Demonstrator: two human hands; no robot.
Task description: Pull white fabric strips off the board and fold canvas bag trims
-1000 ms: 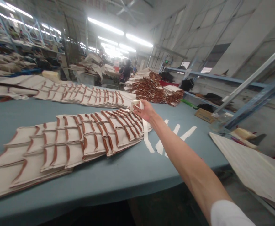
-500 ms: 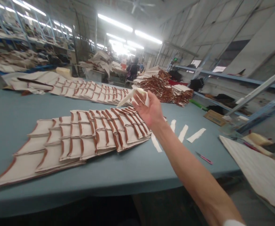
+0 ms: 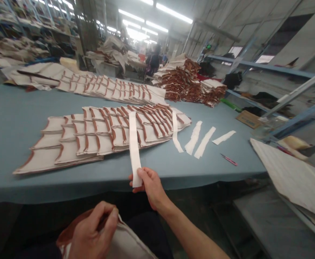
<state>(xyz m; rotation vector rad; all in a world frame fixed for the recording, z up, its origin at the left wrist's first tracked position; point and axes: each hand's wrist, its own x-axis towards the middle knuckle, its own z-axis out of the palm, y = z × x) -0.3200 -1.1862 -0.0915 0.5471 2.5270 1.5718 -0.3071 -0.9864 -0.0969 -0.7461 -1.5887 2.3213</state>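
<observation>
In my right hand [image 3: 150, 185] is a long white fabric strip [image 3: 134, 149], pinched near its lower end at the table's front edge. Its upper part stands in front of overlapping cream cloth pieces with brown edging [image 3: 100, 138]. Low in the view, my left hand [image 3: 95, 228] grips the edge of a cream cloth piece with brown trim [image 3: 129, 241], held below the tabletop. Several more white strips [image 3: 193, 138] lie on the table to the right, one partly across the cloth row. Farther right rests a pair of pink thread snips [image 3: 229, 159].
The blue-green table [image 3: 73, 183] also bears a second row of cream pieces [image 3: 106, 86] and a tall brown-and-cream pile [image 3: 184, 81] at the back. A cardboard box [image 3: 247, 118] sits at the right, near a white board [image 3: 292, 176]. A person [image 3: 153, 61] is in the background.
My right hand has come down and toward me from above the cloth row, bringing the white strip with it. My left hand, holding a cream cloth piece, has come into view.
</observation>
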